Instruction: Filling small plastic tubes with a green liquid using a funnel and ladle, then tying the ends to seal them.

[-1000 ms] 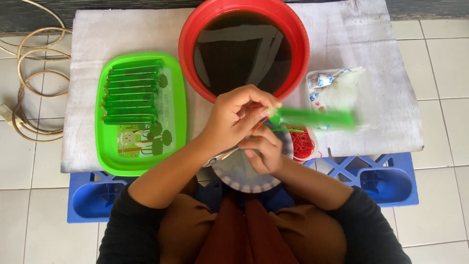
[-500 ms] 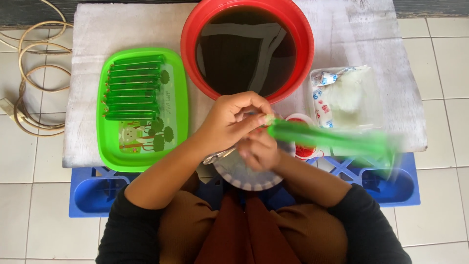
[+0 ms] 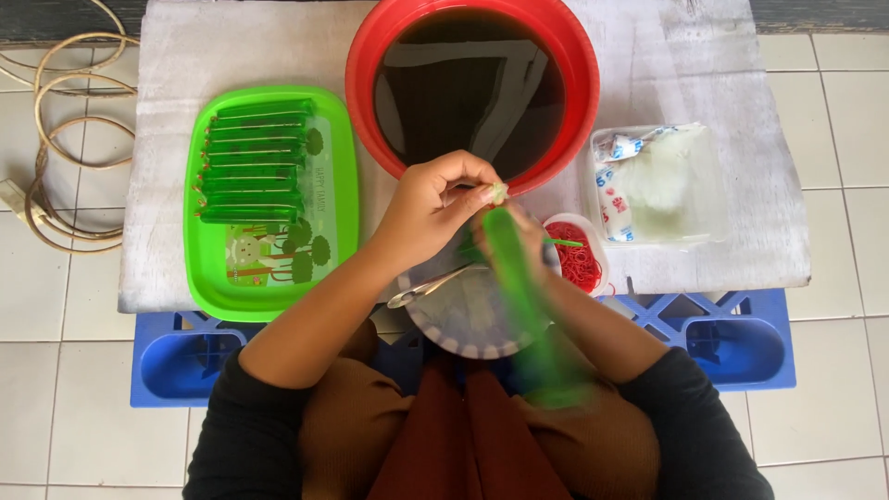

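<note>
Green, blurred plastic tube (image 3: pixel 519 287) pinched by left hand (image 3: pixel 431 213) below the round red basin (image 3: pixel 370 65); right hand's (image 3: pixel 519 236) grip unclear.

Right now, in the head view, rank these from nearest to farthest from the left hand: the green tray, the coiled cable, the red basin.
From the left hand:
1. Red basin, just above the hand, at the board's middle.
2. Green tray, further off, on the board's left part.
3. Coiled cable, farthest, on the tiled floor beyond the board's left edge.
</note>
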